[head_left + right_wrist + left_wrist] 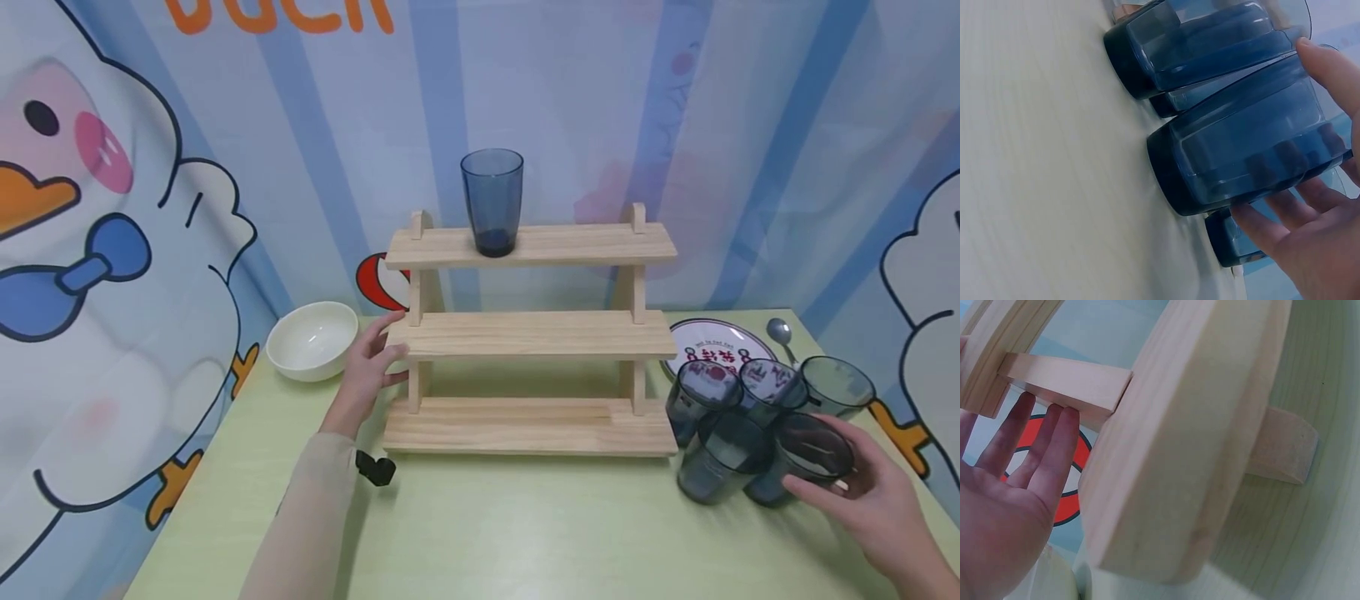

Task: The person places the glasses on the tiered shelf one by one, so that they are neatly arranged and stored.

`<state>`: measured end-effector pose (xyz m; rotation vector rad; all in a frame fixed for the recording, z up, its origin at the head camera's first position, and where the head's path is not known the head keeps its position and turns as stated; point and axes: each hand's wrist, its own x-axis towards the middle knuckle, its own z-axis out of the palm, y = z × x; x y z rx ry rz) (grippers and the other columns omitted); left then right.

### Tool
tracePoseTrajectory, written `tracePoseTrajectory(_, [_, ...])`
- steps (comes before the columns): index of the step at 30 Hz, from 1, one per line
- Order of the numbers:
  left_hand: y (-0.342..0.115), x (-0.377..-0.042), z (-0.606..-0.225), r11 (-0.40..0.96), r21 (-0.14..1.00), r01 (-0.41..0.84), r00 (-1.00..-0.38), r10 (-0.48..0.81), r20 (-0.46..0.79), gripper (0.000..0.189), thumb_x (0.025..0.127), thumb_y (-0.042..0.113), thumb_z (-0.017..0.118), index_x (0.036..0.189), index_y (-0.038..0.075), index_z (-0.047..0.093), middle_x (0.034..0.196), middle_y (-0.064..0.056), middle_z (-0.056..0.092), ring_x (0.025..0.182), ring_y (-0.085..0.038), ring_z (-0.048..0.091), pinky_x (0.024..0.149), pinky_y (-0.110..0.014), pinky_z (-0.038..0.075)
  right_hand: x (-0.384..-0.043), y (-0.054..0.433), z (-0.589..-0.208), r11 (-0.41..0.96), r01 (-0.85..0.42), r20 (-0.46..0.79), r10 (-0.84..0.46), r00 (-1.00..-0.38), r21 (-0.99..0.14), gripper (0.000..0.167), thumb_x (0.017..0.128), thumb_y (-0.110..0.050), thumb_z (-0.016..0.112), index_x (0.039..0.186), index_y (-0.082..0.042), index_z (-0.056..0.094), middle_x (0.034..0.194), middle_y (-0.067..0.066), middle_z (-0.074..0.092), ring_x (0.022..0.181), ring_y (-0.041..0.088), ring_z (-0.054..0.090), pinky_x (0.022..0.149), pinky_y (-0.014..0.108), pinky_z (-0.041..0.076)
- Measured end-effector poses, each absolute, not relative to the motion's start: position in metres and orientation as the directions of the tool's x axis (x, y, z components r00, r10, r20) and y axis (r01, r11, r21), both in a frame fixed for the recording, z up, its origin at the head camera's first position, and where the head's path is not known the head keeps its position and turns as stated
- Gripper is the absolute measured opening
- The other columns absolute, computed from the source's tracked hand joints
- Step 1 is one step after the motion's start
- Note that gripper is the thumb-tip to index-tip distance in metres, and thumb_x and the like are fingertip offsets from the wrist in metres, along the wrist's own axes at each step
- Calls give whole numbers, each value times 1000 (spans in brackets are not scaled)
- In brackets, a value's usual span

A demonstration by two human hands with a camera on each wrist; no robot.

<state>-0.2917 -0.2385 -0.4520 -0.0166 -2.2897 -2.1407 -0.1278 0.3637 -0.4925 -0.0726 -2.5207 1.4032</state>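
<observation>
A three-tier wooden display rack [531, 333] stands in the middle of the table. My left hand [367, 367] holds its left side at the middle shelf, its fingers against the upright [1069, 381]. On the top shelf one blue tinted glass [492, 200] stands upright. At the right, my right hand [870, 483] grips another tinted glass [1241, 137], thumb on one side and fingers round the other. This glass is the nearest right one of a tight cluster; a neighbouring glass [723, 458] is beside it on the left.
More tinted glasses [701, 400] stand behind the held one. Behind them lie a printed plate [712, 333] and a metal spoon [780, 332]. A white bowl [312, 342] sits left of the rack. A cartoon-printed curtain [555, 100] hangs at the back of the green table [525, 533].
</observation>
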Motion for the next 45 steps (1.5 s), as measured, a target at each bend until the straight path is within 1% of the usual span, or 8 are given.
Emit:
tracePoseTrajectory(4, [-237, -291, -451, 66, 998, 17, -1000, 5, 16, 58, 101, 13, 60, 157, 26, 49, 155, -14, 51, 128, -37, 58, 97, -57, 58, -125, 363, -492, 543, -51, 187, 199, -962, -838, 91, 88, -6, 85, 163, -24, 37, 131, -21, 51, 104, -17, 51, 77, 10, 56])
tracePoseTrajectory(10, [-237, -292, -452, 68, 997, 19, -1000, 6, 19, 59, 100, 13, 60, 157, 26, 49, 155, -15, 51, 130, -38, 57, 98, -59, 56, -122, 364, -487, 556, -82, 236, 210, -949, -827, 85, 89, -4, 83, 161, -21, 41, 124, -30, 50, 103, -17, 54, 74, 10, 56])
tracePoseTrajectory(16, [-238, -292, -452, 69, 997, 20, -1000, 4, 20, 59, 100, 13, 60, 157, 25, 49, 154, -16, 51, 129, -39, 58, 98, -60, 56, -118, 366, -475, 516, -157, 281, 172, -944, -842, 85, 87, 9, 79, 160, -17, 43, 125, -29, 56, 105, -14, 58, 69, 16, 59])
tracePoseTrajectory(21, [-239, -292, -454, 70, 997, 18, -1000, 5, 18, 58, 101, 13, 59, 157, 26, 49, 155, -15, 51, 130, -38, 57, 99, -60, 55, -113, 363, -465, 511, -200, 321, 160, -934, -836, 87, 87, 18, 73, 161, -14, 41, 128, -27, 56, 105, -14, 60, 73, 16, 59])
tracePoseTrajectory(28, [-238, -291, -452, 66, 998, 24, -1000, 13, 23, 59, 101, 13, 60, 158, 25, 48, 155, -15, 50, 131, -39, 56, 100, -62, 54, -112, 365, -450, 254, -358, 401, 138, -906, -898, 88, 81, 35, 61, 157, -6, 45, 131, -16, 63, 110, -7, 64, 76, 11, 56])
tracePoseTrajectory(31, [-238, -291, -452, 66, 997, 30, -999, 17, 29, 60, 101, 13, 60, 158, 23, 46, 155, -15, 50, 131, -39, 56, 100, -63, 54, -112, 365, -441, 233, -407, 445, 139, -885, -883, 89, 78, 38, 57, 156, -3, 46, 131, -15, 65, 110, -6, 65, 77, 10, 55])
tracePoseTrajectory(38, [-238, -291, -451, 76, 997, 30, -999, 12, 29, 59, 101, 13, 59, 157, 25, 47, 156, -15, 50, 131, -39, 56, 100, -63, 54, -118, 358, -411, 502, -365, 502, 168, -848, -784, 89, 79, 34, 61, 157, -4, 45, 130, -24, 62, 109, -11, 62, 84, 4, 49])
tracePoseTrajectory(45, [-238, -291, -452, 69, 997, 28, -1000, 11, 27, 58, 101, 14, 60, 156, 27, 50, 155, -15, 51, 131, -38, 56, 100, -63, 54, -131, 350, -384, 506, -400, 532, 144, -834, -764, 86, 81, 32, 59, 157, -4, 45, 131, -23, 62, 110, -8, 61, 86, 3, 47])
